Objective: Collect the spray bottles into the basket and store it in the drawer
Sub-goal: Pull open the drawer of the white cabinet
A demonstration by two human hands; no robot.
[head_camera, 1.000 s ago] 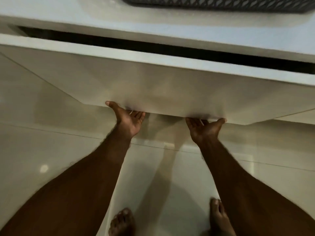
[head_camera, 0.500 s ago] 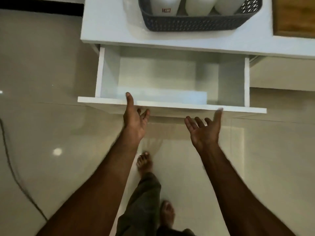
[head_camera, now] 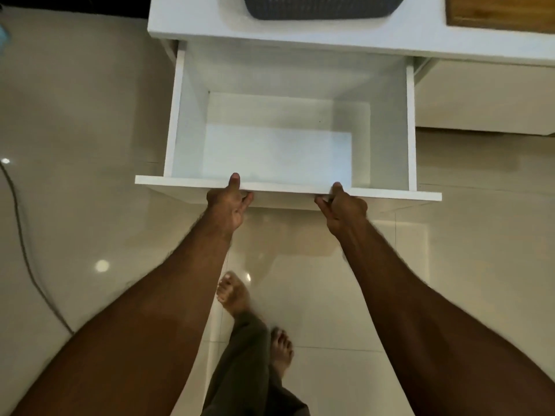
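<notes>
The white drawer (head_camera: 180, 115) stands pulled far out below the white counter, and its inside holds nothing. My left hand (head_camera: 229, 202) grips the drawer's front panel (head_camera: 390, 194), thumb on the top edge and fingers underneath. My right hand (head_camera: 342, 205) grips the same panel a little to the right in the same way. The dark grey mesh basket (head_camera: 318, 9) sits on the counter above the drawer, cut off by the top of the view. The spray bottles are out of view.
The white counter (head_camera: 420, 34) runs along the top, with a wooden board (head_camera: 498, 12) at the right. A dark cable (head_camera: 21, 235) trails over the glossy tiled floor at the left. My bare feet (head_camera: 234, 295) stand below the drawer.
The drawer has slid from nearly closed to far out. My hands let go of the panel for a moment and now grip its top edge again. I have stepped back.
</notes>
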